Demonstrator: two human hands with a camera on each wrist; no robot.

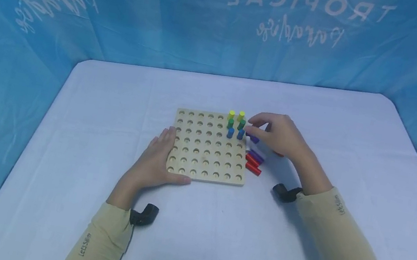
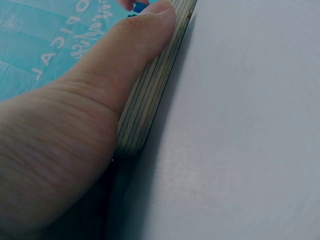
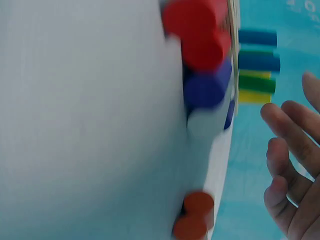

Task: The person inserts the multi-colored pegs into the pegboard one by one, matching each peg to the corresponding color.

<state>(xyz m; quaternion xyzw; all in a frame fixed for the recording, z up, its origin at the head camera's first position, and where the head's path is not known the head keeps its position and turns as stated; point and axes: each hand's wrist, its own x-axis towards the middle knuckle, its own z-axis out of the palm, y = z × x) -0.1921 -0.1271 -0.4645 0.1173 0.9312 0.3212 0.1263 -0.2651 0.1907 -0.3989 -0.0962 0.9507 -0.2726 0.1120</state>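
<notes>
the loose pegs lie just off the board's right edge, and the right hand (image 1: 281, 133) is much the nearer, over the worktop (image 1: 114, 95) beside the board's far right corner; the left hand (image 1: 154, 160) is across at the opposite side. two red pegs (image 1: 253, 169) and a purple peg (image 1: 257, 156) lie flat, long axes running out from that edge, outer ends slanting toward the worktop's near side, so i judge each would need turning upright to match the standing ones. the right wrist view also shows a white peg (image 3: 201, 125) by the purple, and two orange pegs (image 3: 199, 204) farther out from the board. the right hand's fingers are loosely bent and parted, with nothing visible between them. the left hand is spread, fingers along the board's left edge, thumb against its near edge. the board (image 1: 200, 156) sits mid-worktop, pale wood, square, with rows of round holes and a layered side. pegs stand upright in its two right columns: yellow pegs (image 1: 241, 116) in the far row, green pegs (image 1: 230, 123) next, then blue pegs (image 1: 230, 133). all are plain short cylinders.
</notes>
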